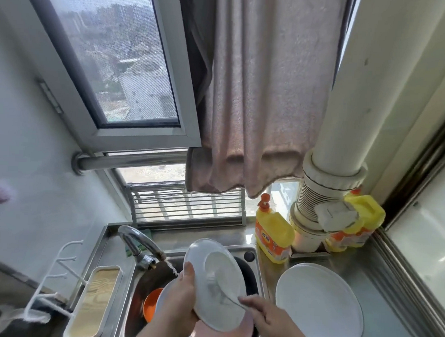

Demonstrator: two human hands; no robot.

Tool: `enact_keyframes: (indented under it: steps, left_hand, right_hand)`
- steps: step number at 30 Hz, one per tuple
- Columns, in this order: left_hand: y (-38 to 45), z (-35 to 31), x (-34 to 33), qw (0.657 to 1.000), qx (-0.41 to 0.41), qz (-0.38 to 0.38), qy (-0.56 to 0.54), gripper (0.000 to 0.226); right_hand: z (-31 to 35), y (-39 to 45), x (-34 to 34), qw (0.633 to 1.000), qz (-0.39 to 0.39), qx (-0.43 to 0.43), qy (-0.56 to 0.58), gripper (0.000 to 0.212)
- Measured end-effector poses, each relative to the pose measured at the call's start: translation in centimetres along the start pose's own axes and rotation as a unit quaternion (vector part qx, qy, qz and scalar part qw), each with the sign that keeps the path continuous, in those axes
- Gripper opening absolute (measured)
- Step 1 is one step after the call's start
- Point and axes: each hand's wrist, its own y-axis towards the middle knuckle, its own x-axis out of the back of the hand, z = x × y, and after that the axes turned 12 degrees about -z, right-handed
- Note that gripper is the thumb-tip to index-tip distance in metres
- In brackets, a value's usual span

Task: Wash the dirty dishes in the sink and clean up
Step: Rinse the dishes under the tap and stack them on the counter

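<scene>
Tilting over sink (259, 274), white plate (217, 285) stood on edge, underside toward camera. Left hand (184, 298) gripped plate's left rim, thumb curled over edge. Right hand (266, 316) touched plate's lower right, fingers extended and relaxed, grasping nothing. Thin water stream fell from chrome faucet (139, 243) just left of plate. Orange bowl (153, 304) and pink dish (224, 334) sat below in basin. Second white plate (320, 307) lay flat on steel counter (379, 284) right of sink. Yellow dish-soap bottle (273, 234) stood behind, near white pipe (345, 122).
</scene>
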Motion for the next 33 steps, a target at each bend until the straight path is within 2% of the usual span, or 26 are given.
enact_keyframes:
  steps: [1,5,7,8,9,11,12,13,14,15,16,19,21,23,27,29,32,33]
  left_hand:
    - [-0.4,0.2,-0.5,1.000,-0.019,0.002,0.013,0.048]
    - [-0.6,0.2,-1.3,0.996,-0.071,-0.015,0.042,0.038]
    - [0.4,-0.6,-0.6,0.994,-0.084,-0.029,0.070,0.038]
    - [1.0,-1.1,-0.2,0.990,-0.096,-0.043,0.097,0.037]
    - [1.7,-1.3,0.1,0.985,-0.107,-0.060,0.122,0.035]
    - [2.5,-1.2,0.1,0.973,-0.119,-0.081,0.182,0.039]
    - [2.1,-1.3,-0.2,0.966,-0.129,-0.070,0.212,0.046]
    - [1.5,-1.0,-0.8,0.972,-0.115,-0.053,0.200,0.050]
    - [0.3,-1.2,-1.4,0.984,-0.088,-0.025,0.153,0.045]
    - [-0.7,-1.3,-1.8,0.993,-0.057,0.002,0.104,0.038]
    - [-1.5,-1.7,-1.8,0.997,-0.033,0.019,0.069,0.033]
    - [-0.8,-2.6,-0.9,1.000,-0.007,0.027,0.006,0.036]
    - [-0.2,-2.7,-0.6,1.000,-0.002,0.026,-0.010,0.042]
    - [-0.4,-2.3,-0.9,0.999,0.007,0.040,-0.004,0.043]
    - [0.3,-1.9,-0.8,0.998,-0.003,0.067,-0.007,0.041]
    - [0.8,-2.7,-0.1,0.998,-0.016,0.058,-0.032,0.040]
    - [0.9,-2.7,0.2,0.998,-0.009,0.058,-0.032,0.038]
    - [0.7,-2.3,0.2,0.998,-0.001,0.066,-0.021,0.039]
  right_hand:
    - [0.9,0.2,0.1,1.000,-0.013,0.003,0.019,0.058]
    - [0.4,2.5,0.2,0.997,-0.067,-0.031,0.036,0.028]
    - [-1.5,3.2,0.4,0.993,-0.008,-0.102,0.066,0.022]
    - [-2.6,3.6,0.0,0.994,0.025,-0.101,0.037,0.036]
    - [-4.0,4.0,-0.6,0.996,0.026,-0.075,0.038,0.049]
    - [-2.9,3.4,-0.9,0.998,0.000,0.002,0.067,0.038]
    - [-0.9,2.3,-0.4,0.999,0.002,0.026,0.046,0.039]
    - [0.4,1.7,-0.1,0.998,0.018,0.019,0.052,0.037]
    - [1.0,1.7,0.0,0.995,-0.040,-0.014,0.090,0.041]
    - [1.2,1.5,1.0,0.993,-0.096,-0.021,0.062,0.039]
    - [1.0,1.3,1.6,0.992,-0.116,-0.021,0.054,0.034]
    - [0.2,-0.2,1.6,0.995,-0.091,-0.041,0.031,0.025]
    - [1.7,-1.4,0.6,0.997,-0.063,-0.001,0.039,0.024]
    - [3.4,-0.9,0.0,0.994,-0.083,0.034,0.066,0.023]
    - [3.2,1.0,1.4,0.992,-0.119,-0.023,0.037,0.028]
    - [1.9,-0.7,1.6,0.994,-0.100,-0.041,0.014,0.027]
    - [3.7,-3.0,0.2,0.998,-0.051,0.001,0.022,0.028]
    - [4.7,-2.8,-0.2,0.997,-0.056,0.018,0.040,0.029]
